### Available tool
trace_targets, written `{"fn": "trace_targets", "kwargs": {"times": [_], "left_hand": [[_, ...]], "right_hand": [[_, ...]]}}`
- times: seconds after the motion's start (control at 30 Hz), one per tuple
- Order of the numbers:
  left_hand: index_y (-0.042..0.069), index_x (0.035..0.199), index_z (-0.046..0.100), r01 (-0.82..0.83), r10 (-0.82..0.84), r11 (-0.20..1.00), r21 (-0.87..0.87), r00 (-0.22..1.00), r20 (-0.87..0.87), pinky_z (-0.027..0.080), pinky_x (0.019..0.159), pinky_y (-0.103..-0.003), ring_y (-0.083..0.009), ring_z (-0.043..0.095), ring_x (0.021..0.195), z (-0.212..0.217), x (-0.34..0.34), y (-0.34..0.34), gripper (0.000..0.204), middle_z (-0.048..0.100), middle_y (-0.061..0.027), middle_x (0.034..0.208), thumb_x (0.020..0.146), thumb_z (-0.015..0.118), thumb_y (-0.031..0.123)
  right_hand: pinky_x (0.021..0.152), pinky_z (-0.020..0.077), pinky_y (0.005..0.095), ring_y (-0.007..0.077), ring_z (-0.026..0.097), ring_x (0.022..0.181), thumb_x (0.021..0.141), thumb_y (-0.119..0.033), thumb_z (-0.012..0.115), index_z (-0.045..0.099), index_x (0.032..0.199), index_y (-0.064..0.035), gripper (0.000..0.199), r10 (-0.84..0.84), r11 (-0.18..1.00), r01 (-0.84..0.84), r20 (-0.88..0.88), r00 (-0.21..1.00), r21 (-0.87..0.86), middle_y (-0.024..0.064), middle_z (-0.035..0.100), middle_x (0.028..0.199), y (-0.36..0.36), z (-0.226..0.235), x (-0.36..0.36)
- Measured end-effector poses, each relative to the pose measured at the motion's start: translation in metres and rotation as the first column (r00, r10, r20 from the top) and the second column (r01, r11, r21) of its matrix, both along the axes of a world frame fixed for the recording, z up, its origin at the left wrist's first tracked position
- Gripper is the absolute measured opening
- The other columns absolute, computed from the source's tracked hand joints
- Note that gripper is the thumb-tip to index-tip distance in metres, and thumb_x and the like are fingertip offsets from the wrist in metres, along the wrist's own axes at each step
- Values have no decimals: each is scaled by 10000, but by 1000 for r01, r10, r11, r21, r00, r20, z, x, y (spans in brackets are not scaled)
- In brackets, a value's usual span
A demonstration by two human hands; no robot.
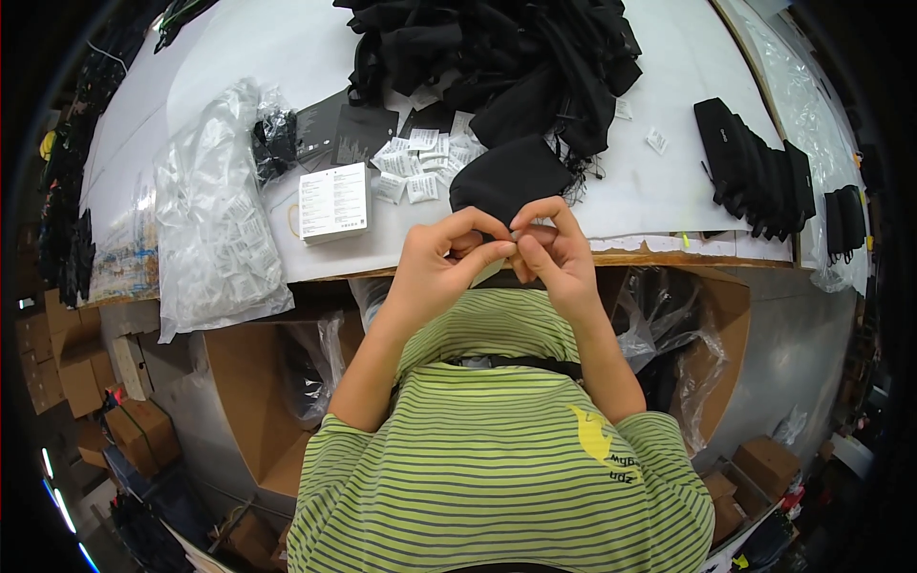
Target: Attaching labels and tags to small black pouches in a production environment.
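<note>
My left hand and my right hand meet at the table's near edge, fingertips pinched together. Whatever small thing sits between the fingertips is too small to make out. Just beyond the fingers lies a black fabric pouch, partly covered by them. Small white sachets are piled to the left of this pouch. A white stack of printed cards stands left of my hands. Behind it are dark grey cards. A large heap of black fabric pouches with cords covers the far middle of the table.
On the left, a clear plastic bag full of sachets overhangs the table edge. A row of black pouches lies at the right. Open cardboard boxes with plastic liners stand below the table on either side of me.
</note>
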State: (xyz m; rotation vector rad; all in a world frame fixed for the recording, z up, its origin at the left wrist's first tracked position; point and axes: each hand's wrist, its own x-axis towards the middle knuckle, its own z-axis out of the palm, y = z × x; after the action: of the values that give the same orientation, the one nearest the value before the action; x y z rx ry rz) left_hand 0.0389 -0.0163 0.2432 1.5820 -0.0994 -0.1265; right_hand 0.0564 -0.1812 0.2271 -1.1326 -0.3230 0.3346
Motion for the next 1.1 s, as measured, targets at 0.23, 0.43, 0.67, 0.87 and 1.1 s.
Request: {"fn": "trace_targets", "kwargs": {"times": [0.23,0.43,0.67,0.87,1.1], "left_hand": [[6,811,656,63,-64,998,4,997,39,206,446,-185,13,322,458,8,-7,0,81,474,58,516,771,714,46],[53,806,658,277,-278,960,42,960,34,231,439,-192,-9,330,448,9,-17,-3,78,449,54,497,780,716,98],[38,780,686,440,-441,896,52,897,12,284,424,-198,-21,409,471,14,-30,0,102,605,22,620,752,745,115],[52,782,672,462,-471,873,157,881,29,336,462,-218,-76,458,527,13,-28,1,98,592,2,679,749,738,117],[40,801,657,414,-425,904,107,897,120,426,545,-239,-115,539,633,1,-28,11,97,578,-17,724,770,716,110]], "right_hand": [[497,292,153,14,440,546,945,-225,489,590,925,-45,208,-286,933,190,-308,907,-305,-34,503,633,-38,-71,14],[498,350,171,46,482,535,894,-271,584,622,948,-45,235,-148,944,-27,-494,857,-330,-2,569,679,-31,-86,29],[464,342,168,39,477,487,887,-215,596,615,928,-27,194,-116,944,-16,-378,919,-330,1,587,689,-7,-71,32],[561,463,202,90,586,627,868,-153,624,583,1002,-1,207,-6,964,-67,-276,961,-258,55,626,816,8,-79,42],[544,483,224,90,593,663,824,-136,673,569,1043,-15,271,175,906,-274,-305,936,-322,53,617,793,35,-82,39]]}}
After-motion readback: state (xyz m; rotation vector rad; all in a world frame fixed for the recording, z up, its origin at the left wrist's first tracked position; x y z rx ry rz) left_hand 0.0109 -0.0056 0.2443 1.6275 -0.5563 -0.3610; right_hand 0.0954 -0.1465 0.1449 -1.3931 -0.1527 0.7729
